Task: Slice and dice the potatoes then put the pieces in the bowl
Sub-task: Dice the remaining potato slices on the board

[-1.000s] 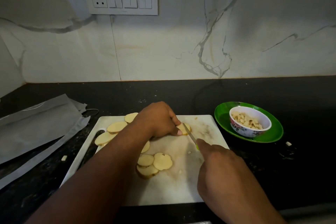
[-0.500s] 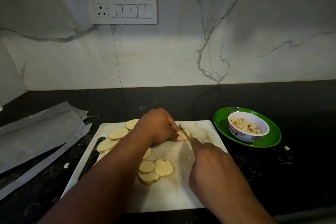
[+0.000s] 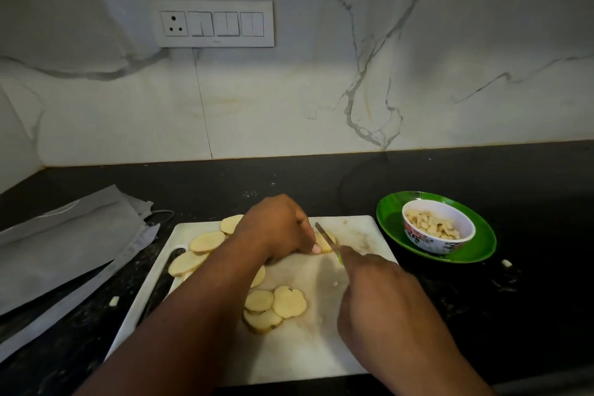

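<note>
Nearest me, my right hand (image 3: 379, 296) grips the knife (image 3: 326, 238), its blade angled up and away toward my left hand (image 3: 276, 225). Between my forearms lie three overlapping potato slices (image 3: 274, 305) on the white cutting board (image 3: 305, 357). My left hand, fingers curled, pins a potato piece (image 3: 324, 243) against the board right beside the blade (more slices fan out left of that wrist). Beyond my right hand, the bowl (image 3: 438, 225) of diced potato sits on a green plate (image 3: 475, 247).
</note>
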Motion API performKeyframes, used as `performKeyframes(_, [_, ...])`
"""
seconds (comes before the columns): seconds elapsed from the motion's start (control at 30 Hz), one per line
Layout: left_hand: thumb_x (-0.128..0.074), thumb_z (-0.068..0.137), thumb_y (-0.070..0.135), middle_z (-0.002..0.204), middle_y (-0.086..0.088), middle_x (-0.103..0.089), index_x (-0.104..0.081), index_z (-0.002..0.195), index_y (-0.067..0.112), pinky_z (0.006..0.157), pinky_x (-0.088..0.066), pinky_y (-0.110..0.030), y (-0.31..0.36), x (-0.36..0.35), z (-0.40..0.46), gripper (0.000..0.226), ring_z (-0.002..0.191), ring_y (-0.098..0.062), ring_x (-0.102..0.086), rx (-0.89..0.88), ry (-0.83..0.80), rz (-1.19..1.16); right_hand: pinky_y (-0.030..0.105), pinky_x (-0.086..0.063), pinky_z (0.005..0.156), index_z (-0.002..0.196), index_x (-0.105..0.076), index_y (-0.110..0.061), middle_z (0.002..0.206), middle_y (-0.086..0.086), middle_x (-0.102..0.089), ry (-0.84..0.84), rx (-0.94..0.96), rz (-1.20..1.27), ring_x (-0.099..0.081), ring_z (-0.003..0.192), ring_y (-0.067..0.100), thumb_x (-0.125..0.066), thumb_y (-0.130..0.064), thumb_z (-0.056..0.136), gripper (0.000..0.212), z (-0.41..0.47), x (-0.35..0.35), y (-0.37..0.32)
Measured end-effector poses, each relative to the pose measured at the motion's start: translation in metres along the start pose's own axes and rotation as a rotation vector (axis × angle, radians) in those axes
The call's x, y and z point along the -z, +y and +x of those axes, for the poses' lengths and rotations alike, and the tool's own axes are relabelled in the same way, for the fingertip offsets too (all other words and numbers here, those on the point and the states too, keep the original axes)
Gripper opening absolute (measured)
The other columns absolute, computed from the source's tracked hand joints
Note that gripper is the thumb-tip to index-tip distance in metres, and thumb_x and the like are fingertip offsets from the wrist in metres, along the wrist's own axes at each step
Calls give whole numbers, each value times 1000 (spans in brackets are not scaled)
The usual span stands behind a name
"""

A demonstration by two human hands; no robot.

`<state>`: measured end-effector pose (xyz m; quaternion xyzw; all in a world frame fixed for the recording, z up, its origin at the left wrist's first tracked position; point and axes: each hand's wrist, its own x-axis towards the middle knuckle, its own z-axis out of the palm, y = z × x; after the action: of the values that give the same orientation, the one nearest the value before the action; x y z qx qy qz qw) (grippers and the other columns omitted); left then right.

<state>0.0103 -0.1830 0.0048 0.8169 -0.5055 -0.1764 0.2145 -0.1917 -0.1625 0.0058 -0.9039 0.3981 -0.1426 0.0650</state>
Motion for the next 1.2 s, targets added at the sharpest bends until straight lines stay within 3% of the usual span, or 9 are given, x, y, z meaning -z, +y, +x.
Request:
performKeyframes(0.17, [-90, 77, 35, 90, 10, -77, -83, 88, 26, 95, -58, -40, 0, 1, 1, 16, 93, -9, -69, 17, -24, -26, 26, -43, 95, 157, -16, -31, 133, -7, -50, -68, -9, 21, -54, 120, 14, -44, -23, 92, 71, -4, -13, 2])
performKeyframes(0.3, [-91, 77, 36, 91, 10, -77, -84, 88, 27, 94, -59, -40, -1, 2, 3, 16, 93, -11, -69, 11, -37, -22, 20, -35, 104, 155, -3, -45, 147, -17, -36, -145, -37, 43, -44, 133, 7, -41, -34, 98, 70, -30, 2, 5])
performKeyframes(0.43, [-89, 79, 37, 92, 13, -77, -84, 90, 29, 94, -59, -39, -1, 3, 0, 15, 92, -9, -69, -25, -31, 6, 16, -30, 107, 152, 0, -51, 150, -19, -32, -172, -59, 40, -37, 138, 4, -39, -39, 100, 66, -41, 25, 4])
performKeyframes(0.67, [-84, 85, 32, 96, 17, -76, -83, 91, 34, 93, -55, -33, -2, 2, -3, 6, 93, -4, -67, -50, -5, 49, 25, -43, 93, 153, -24, -32, 128, -7, -54, -17, -10, -8, -55, 116, 14, -46, -24, 91, 66, -1, -1, -4])
performKeyframes(0.77, [-84, 85, 32, 92, 16, -77, -83, 92, 33, 92, -56, -33, -1, 1, -2, 7, 91, -5, -67, -47, -4, 48, 26, -42, 96, 156, -18, -29, 132, -4, -51, -67, -18, -6, -54, 119, 15, -46, -23, 92, 71, 3, -13, -5])
performKeyframes(0.9, [-86, 83, 34, 92, 15, -77, -84, 93, 31, 94, -58, -37, -2, 1, 1, 10, 92, -7, -68, -41, -10, 48, 26, -42, 96, 157, -6, -37, 143, -8, -40, -119, -55, 3, -52, 126, 14, -48, -31, 93, 77, -19, -9, -4])
performKeyframes(1.0, [-86, 83, 34, 94, 15, -77, -84, 92, 32, 94, -58, -38, -3, 1, 3, 9, 93, -8, -68, -42, -17, 52, 29, -49, 74, 149, -30, -49, 131, -11, -53, -28, -21, -41, -64, 107, 10, -40, -35, 90, 61, -38, 4, -9])
performKeyframes(1.1, [-86, 83, 34, 91, 16, -76, -84, 89, 33, 93, -58, -36, -2, 1, 2, 7, 91, -6, -67, -41, -13, 51, 23, -39, 101, 154, -5, -48, 146, -16, -35, -43, -51, 33, -48, 130, 10, -41, -39, 96, 69, -40, 12, -6])
performKeyframes(1.2, [-86, 83, 33, 89, 16, -76, -84, 90, 32, 91, -57, -33, -2, 1, -1, 8, 89, -5, -68, -48, -6, 57, 26, -40, 99, 156, -11, -35, 139, -10, -42, -70, -28, 1, -50, 125, 15, -46, -29, 93, 72, -18, 10, -5])
